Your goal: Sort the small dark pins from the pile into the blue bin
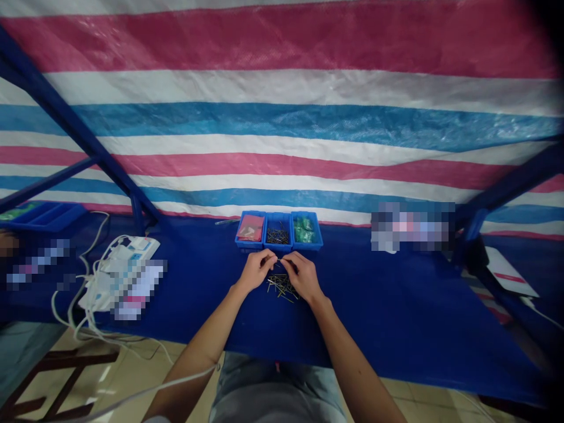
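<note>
A thin piece [278, 260] sits at the fingertips of both hands, just above the counter and in front of the bins; it looks like a nail or screw, though it is too small to be sure. The left hand [257, 271] pinches it from one side and the right hand [304, 275] from the other, fingers bent. Just below them a loose pile [282, 286] of slim metal pieces lies crisscrossed on the counter [374, 311], which is covered in plain dark blue.

Beyond the hands stand three blue bins side by side: the left bin [249, 243] holds pink-red packets, the middle bin [277, 247] dark metal pieces, and the right bin [307, 247] green packets in clear wrap.

Well to the left are a white power strip [150, 248] and tangled white cables [90, 317]; farther off is a divided blue tray [57, 218]. At the far right lies a white box [506, 271] with a red band, its print unreadable.

A red, white and blue striped sheet [282, 129] hangs behind, between slanting blue bars [79, 120]. Pale floor tiles [418, 395] show below.
</note>
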The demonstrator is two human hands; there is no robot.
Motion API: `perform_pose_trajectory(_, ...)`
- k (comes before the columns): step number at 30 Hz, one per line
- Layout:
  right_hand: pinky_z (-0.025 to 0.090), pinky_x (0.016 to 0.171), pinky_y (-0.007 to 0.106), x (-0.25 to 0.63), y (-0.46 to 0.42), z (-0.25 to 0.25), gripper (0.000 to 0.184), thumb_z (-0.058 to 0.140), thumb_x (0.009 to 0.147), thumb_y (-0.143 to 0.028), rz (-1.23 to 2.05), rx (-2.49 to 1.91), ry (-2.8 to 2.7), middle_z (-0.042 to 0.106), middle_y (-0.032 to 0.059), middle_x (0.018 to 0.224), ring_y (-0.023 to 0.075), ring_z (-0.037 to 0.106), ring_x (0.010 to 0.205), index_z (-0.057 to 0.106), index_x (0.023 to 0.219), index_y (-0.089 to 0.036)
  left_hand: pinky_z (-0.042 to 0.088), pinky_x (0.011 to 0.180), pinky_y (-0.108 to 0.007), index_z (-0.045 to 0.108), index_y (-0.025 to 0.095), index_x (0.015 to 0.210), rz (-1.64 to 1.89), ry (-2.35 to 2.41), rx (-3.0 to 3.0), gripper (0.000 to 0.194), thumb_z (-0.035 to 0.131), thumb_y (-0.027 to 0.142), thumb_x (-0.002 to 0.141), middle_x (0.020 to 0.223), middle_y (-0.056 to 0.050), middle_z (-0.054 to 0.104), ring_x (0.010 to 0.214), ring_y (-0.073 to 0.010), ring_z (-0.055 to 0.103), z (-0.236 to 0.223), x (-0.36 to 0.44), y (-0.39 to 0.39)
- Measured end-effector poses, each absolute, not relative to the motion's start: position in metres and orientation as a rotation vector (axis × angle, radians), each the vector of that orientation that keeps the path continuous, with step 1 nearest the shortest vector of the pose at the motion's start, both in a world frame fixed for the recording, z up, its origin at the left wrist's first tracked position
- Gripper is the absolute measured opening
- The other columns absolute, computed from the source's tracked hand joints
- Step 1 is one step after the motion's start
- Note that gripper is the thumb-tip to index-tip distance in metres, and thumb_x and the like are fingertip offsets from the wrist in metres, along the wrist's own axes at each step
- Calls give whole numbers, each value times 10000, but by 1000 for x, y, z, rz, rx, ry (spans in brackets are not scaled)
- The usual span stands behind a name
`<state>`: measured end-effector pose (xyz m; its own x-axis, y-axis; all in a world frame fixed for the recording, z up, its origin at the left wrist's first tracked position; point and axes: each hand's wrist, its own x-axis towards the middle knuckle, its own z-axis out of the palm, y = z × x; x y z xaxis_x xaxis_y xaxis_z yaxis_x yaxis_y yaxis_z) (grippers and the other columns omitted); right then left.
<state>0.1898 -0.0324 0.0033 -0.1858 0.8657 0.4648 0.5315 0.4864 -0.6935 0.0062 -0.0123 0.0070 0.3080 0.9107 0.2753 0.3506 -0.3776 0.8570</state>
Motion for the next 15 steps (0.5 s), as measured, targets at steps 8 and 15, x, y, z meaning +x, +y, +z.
perform_pose_trajectory(8,468,729,286,187,-31,0,222,470,1006,-304,493,-1135,-1834,669,55,918,173,621,787,675,965,-226,403,631,-217,625,149,786,1016,1129,1888,323,515,393,967,640,5,615,584,-113,532,9,6,-12)
perform_pose_trajectory(15,472,733,292,187,-32,3,257,459,1011,-343,466,-1157,-1826,666,57,883,179,624,767,678,939,-230,410,629,-222,654,150,800,1031,1145,1864,333,533,421,951,640,-1,632,583,-121,541,8,7,-12)
